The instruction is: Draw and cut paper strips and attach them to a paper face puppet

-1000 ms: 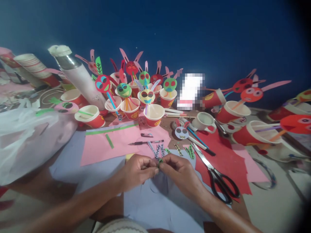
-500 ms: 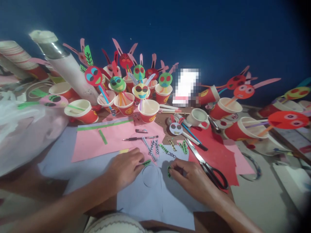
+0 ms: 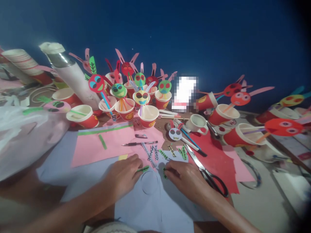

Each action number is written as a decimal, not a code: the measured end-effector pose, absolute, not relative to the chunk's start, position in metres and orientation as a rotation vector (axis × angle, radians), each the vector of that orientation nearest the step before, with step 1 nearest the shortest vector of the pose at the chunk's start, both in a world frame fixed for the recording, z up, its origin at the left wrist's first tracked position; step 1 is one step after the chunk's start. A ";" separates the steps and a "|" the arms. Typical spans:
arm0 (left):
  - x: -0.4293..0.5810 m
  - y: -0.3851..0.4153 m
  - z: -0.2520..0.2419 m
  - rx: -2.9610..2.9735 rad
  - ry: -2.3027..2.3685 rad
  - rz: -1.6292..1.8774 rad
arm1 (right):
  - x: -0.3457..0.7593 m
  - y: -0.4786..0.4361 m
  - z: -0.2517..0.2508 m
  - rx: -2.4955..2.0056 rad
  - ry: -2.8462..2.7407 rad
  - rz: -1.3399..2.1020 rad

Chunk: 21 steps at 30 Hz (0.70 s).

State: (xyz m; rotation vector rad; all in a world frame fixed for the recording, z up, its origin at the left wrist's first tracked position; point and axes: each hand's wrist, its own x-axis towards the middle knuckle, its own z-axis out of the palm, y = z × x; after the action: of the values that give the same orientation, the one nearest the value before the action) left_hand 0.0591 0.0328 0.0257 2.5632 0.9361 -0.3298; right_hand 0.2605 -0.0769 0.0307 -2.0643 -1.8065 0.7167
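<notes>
My left hand (image 3: 122, 176) rests on a lavender paper sheet (image 3: 150, 207), fingers closed on a small green paper leaf (image 3: 143, 169). My right hand (image 3: 186, 179) lies just right of it, fingertips pinched on another small green paper piece (image 3: 164, 172). A pencilled circle (image 3: 150, 182) is drawn on the sheet between the two hands. Several decorated paper leaves (image 3: 155, 152) lie just beyond my fingers. Black-handled scissors (image 3: 206, 173) lie right of my right hand on red paper (image 3: 218, 161).
A pink sheet (image 3: 97, 147) with green strips and a black pen (image 3: 139, 143) lies ahead. Several red paper cups with face cutouts on straws (image 3: 136, 103) crowd the back. More cups (image 3: 243, 136) stand right; a clear plastic bag (image 3: 26, 136) lies left.
My hands, first together in front of me with a green piece between them, have parted and come down on the lavender sheet, each holding a green piece. They shifted slightly since.
</notes>
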 end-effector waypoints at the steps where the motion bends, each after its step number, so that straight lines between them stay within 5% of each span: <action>1: 0.059 0.034 0.026 2.563 0.932 -0.336 | 0.261 -0.075 0.032 -2.072 -1.822 0.710; 21: 0.061 0.034 0.024 2.596 0.873 -0.318 | 0.272 -0.031 0.023 -2.100 -1.729 0.556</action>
State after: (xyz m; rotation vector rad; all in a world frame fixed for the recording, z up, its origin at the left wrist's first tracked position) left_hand 0.0609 0.0336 0.0245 2.5960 0.8734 -0.3180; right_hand 0.2715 -0.0313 0.0232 -2.1003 -1.7291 0.5556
